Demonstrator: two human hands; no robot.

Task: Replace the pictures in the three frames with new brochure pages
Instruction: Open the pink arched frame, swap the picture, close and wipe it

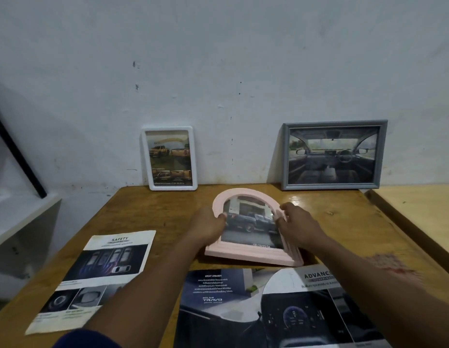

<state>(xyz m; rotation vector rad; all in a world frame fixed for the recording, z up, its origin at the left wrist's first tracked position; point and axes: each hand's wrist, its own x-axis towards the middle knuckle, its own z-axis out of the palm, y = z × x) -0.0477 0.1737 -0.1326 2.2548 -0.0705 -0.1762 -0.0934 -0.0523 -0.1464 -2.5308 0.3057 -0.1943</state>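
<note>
One pink frame (251, 229), arch toward wall (218, 59), left hand (208, 227), right hand (299, 222) gripping

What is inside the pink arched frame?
The pink arched frame holds a photo of a dark pickup truck with TOYOTA lettering below. The left hand and right hand grip its sides, covering the photo's edges.

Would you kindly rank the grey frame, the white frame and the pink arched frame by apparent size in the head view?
Largest: grey frame and pink arched frame, about alike; the pink one is nearer the camera, so unranked.
Smallest: white frame.
</note>
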